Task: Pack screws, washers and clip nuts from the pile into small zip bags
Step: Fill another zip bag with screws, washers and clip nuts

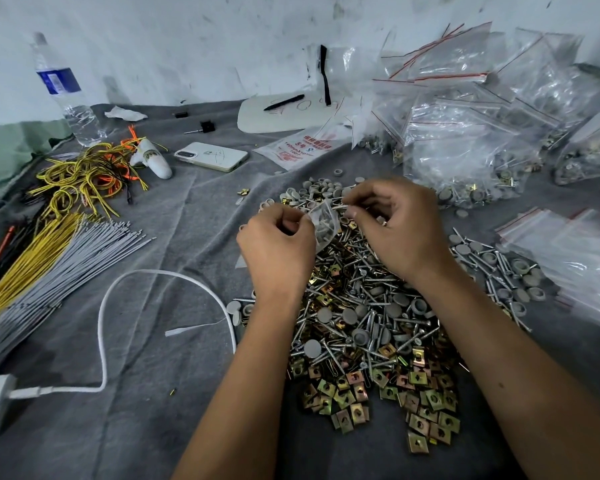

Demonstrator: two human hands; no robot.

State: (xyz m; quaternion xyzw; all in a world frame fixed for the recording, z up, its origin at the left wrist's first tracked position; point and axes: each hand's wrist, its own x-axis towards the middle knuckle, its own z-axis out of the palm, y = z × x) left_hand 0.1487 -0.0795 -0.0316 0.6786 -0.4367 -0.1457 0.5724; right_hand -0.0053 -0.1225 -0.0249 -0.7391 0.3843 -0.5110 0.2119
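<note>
Small clear zip bag (321, 221): held above the far end of the pile, pinched at its top edge between both hands, hanging down, grey washers visible inside. Pile (371, 317): centre of the bench, mixed silver screws, grey round washers and brass-coloured square clip nuts (426, 420), the clip nuts concentrated at the near edge. Filled zip bags (465, 147): heaped far right.

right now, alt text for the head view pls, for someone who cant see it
Both hands, left hand and right hand, pinch a small zip bag above a pile of screws, washers and clip nuts on a grey cloth. Filled bags lie behind.
</note>
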